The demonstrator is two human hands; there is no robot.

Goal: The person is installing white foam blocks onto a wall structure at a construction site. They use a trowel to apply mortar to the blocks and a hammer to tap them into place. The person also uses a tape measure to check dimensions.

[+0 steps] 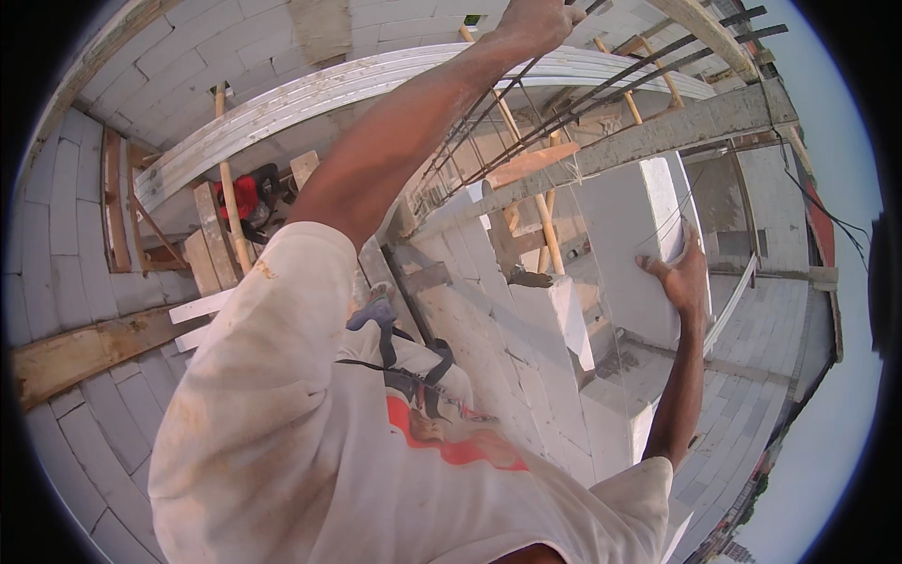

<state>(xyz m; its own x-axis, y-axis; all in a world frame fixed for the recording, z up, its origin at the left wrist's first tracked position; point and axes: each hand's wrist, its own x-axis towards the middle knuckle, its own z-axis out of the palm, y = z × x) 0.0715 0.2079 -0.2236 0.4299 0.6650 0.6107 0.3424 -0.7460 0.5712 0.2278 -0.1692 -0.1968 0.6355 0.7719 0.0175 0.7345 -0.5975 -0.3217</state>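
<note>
My left hand (537, 26) is raised at the top edge, its fingers curled round a thin dark steel rod (590, 8); part of the grip is cut off by the frame. At the right, my right hand (681, 274) grips the edge of a large white building block (615, 249). Its thumb lies on the near face and its fingers reach round the side. The block stands upright beside a rough grey concrete beam (676, 130). Lower white blocks (554, 315) form a wall top in front of me, with grey mortar (531, 279) on one.
Long steel bars (648, 70) jut out at the upper right. Wooden poles (230, 202) stand upright, and planks (211, 240) lie at the left. Below them is another person in a red top (246, 195). A long white ribbed beam (282, 99) crosses behind. A timber (103, 348) spans the left.
</note>
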